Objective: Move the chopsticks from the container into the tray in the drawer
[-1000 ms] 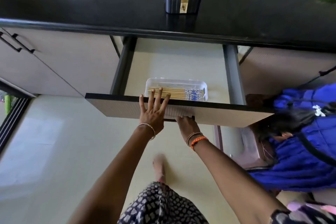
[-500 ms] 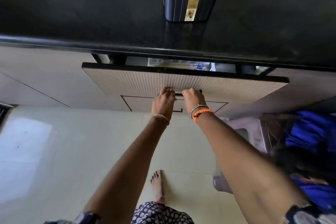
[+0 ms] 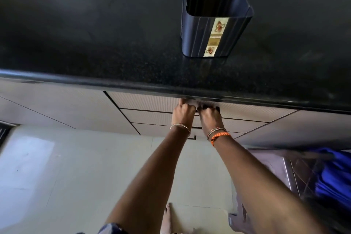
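Observation:
The dark ribbed container [image 3: 212, 24] stands upright on the black counter [image 3: 114, 43], and its open top shows nothing inside. The drawer front [image 3: 148, 102] sits flush under the counter edge, so the tray and the chopsticks are hidden. My left hand [image 3: 183, 111] presses the drawer front with curled fingers just left of the dark handle [image 3: 217, 108]. My right hand [image 3: 209, 116] has its fingers curled at that handle. The fingertips of both hands are tucked under the counter lip.
More cabinet fronts [image 3: 57, 104] run left and right below the counter. A person in blue clothing [image 3: 334, 176] is low at the right beside a metal object [image 3: 275, 165]. My bare foot [image 3: 167, 218] stands on the pale tiled floor [image 3: 57, 176].
The drawer, open a second ago with the tray of chopsticks showing, has slid fully shut under both hands. My left fingers went from spread to curled.

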Demonstrator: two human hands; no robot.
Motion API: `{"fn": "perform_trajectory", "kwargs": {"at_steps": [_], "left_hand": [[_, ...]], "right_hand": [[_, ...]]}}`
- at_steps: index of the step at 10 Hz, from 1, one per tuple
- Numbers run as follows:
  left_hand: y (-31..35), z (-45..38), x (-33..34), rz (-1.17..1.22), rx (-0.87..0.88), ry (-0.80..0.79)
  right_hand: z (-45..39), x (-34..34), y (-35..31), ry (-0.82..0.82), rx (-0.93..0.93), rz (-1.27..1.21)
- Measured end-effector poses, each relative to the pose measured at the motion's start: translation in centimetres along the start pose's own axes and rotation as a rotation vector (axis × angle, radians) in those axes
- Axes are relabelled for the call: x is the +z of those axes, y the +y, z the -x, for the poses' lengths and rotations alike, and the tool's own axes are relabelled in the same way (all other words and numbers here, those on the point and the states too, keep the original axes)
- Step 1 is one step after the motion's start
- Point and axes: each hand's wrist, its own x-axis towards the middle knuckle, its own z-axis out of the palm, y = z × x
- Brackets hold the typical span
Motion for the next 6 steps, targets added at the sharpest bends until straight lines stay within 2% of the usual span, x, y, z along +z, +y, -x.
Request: {"fn": "perform_trajectory", "kwargs": {"at_steps": [2, 3, 4, 5, 6], "left_hand": [[-1.4, 2.8, -1.1, 0.097, 0.095, 0.034], [-1.4, 6.8, -4.9, 0.116, 0.146, 0.178], [-1.9, 8.1, -11.8, 0.138, 0.216, 0.403], [-0.8, 4.9, -23.4, 0.242, 0.226, 0.615], [2.2, 1.5, -35.6, 0.303, 0.139, 0.871]], "right_hand": [[2.1, -2.3, -1.2, 0.032, 0.103, -0.059], [6.5, -5.4, -2.1, 0.063, 0.097, -0.085], [7.8, -12.2, -2.1, 0.153, 0.137, -0.112], [4.0, -24.3, -2.2, 0.490, 0.165, -0.186], [0.6, -37.0, -2.9, 0.844, 0.187, -0.068]]}}
